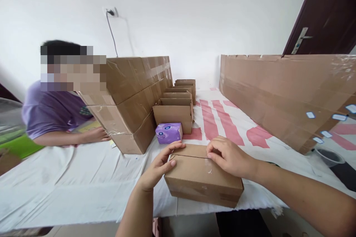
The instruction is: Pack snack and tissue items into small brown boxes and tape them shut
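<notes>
A closed cardboard box (194, 172) lies in front of me near the table's front edge, its top flaps meeting at a narrow seam. My left hand (162, 164) grips the box's left end, thumb on top and fingers along the far corner. Over the right part of the seam, my right hand (229, 155) is closed, thumb and forefinger pinched together; whatever is between them is hidden. Small shiny, wrinkled marks show on the box top. Just beyond the left hand sits a purple tissue pack (169, 133), touching or close to the first open box (174, 116).
More open boxes (178, 94) stand in a row behind. Stacked cartons (130, 107) form a wall at left, with a person (55, 113) beyond it. A long cardboard panel (278, 92) bounds the right. Pink strips (210, 120) mark the white tablecloth (83, 189). A clear cup (329, 155) stands right.
</notes>
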Tool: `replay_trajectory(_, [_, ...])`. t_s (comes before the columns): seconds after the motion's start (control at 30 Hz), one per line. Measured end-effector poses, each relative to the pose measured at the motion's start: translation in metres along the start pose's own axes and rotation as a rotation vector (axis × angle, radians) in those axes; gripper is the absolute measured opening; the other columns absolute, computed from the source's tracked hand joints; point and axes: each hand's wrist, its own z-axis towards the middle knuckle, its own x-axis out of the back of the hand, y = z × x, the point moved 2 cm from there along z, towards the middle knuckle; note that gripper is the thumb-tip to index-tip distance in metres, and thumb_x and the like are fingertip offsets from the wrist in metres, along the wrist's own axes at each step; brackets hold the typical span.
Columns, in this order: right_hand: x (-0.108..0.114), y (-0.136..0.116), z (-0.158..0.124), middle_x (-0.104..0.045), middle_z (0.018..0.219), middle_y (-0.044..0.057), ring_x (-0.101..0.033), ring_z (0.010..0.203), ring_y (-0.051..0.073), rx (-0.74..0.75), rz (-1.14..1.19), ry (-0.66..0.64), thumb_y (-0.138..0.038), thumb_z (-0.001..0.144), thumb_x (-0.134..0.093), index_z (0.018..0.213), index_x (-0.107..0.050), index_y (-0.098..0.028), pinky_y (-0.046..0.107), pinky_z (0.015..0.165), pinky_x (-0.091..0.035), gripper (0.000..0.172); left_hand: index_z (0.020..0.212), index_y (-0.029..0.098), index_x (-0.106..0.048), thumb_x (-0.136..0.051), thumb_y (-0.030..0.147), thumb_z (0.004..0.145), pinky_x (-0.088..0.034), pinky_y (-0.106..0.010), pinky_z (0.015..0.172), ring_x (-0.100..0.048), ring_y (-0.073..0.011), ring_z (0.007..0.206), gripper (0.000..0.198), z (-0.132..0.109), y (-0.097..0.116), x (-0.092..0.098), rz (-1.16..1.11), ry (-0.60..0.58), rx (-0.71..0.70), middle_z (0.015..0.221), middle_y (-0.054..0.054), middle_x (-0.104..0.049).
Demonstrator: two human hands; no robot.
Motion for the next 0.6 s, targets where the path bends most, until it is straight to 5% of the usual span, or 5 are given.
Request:
replay_trajectory(0.2, [0.014, -0.001, -0.032, -0.061, 0.086, 0.004, -0.058, 0.084, 0.017, 0.173, 0.260, 0.195, -0.026, 0.095, -0.045, 0.085, -0.053, -0.022, 0.033, 0.077, -0.048, 0.014, 0.128, 0.023, -0.056, -0.052, 0.052, 0.086, -0.022, -0.049, 0.114, -0.028, -0.0326, 0.140, 0.052, 0.000, 0.005, 0.000, 0.043, -0.001, 0.005, 0.143, -0.010, -0.048])
replay_trajectory(0.4, [0.037, 0.014, -0.073, -0.061, 0.084, 0.002, -0.059, 0.081, 0.016, -0.061, 0.434, 0.312, -0.034, 0.097, -0.043, 0.091, -0.054, -0.023, 0.030, 0.074, -0.049, 0.016, 0.121, 0.025, -0.060, -0.056, 0.045, 0.086, -0.024, -0.048, 0.114, -0.033, -0.0307, 0.138, 0.041, 0.004, 0.006, 0.000, 0.049, 0.002, -0.033, 0.136, -0.009, -0.055])
replay_trajectory(0.6, [0.043, 0.056, -0.117, -0.060, 0.072, 0.000, -0.054, 0.068, 0.014, -0.434, 0.166, -0.131, -0.030, 0.088, -0.053, 0.077, -0.054, -0.019, 0.026, 0.063, -0.043, 0.015, 0.120, 0.027, -0.061, -0.056, 0.044, 0.086, -0.023, -0.050, 0.115, -0.031, -0.0327, 0.139, 0.038, 0.004, 0.001, 0.001, 0.066, 0.019, -0.042, 0.136, -0.006, -0.056])
